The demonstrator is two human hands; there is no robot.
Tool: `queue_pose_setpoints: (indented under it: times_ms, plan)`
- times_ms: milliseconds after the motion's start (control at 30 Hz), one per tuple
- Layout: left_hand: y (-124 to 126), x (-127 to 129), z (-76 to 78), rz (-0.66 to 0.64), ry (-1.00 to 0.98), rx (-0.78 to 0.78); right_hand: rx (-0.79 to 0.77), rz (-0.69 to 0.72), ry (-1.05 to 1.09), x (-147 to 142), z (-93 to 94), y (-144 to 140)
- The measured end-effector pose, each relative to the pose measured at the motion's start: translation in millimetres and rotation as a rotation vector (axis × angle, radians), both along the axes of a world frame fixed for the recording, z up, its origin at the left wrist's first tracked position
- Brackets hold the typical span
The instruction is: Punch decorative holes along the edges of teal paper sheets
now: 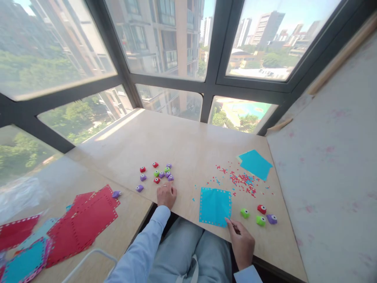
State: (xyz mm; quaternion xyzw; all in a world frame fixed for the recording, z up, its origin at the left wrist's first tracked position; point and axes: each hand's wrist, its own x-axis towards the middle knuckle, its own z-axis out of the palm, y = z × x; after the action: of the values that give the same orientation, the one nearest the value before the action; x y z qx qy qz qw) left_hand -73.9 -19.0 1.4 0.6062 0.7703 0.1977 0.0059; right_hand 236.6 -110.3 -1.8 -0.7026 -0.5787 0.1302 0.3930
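Observation:
A blue paper sheet (216, 206) with square holes punched along its edges lies at the table's front edge. My right hand (242, 243) pinches its lower right corner. My left hand (167, 195) rests on the table with curled fingers, close to a purple craft punch (170, 178); what lies under the fingers is hidden. Beyond that hand is a loose group of small eye-shaped craft punches in red, green and purple, including a red punch (156, 181). Right of the sheet sit a green punch (244, 213), another red punch (261, 209) and a purple punch (271, 219).
Red and blue paper bits (243, 180) are scattered behind the sheet. More blue paper (256, 164) lies near the right wall. To the left are punched red sheets (84, 220), a blue piece (25, 261), clear plastic (19, 196) and a white cable (94, 251). Windows border the table.

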Motion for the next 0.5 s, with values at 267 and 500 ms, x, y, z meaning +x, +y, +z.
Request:
queue_pose_setpoints:
  times_ms: [267,500]
  plan:
    - [0.0,-5.6,-3.1,0.001,-0.126,0.002,-0.103,-0.143,0.167,-4.1,8.7,10.6]
    - [3.6,-18.6,-3.4,0.059,-0.431,0.036,-0.217,-0.200,0.190,-9.3,12.7,13.8]
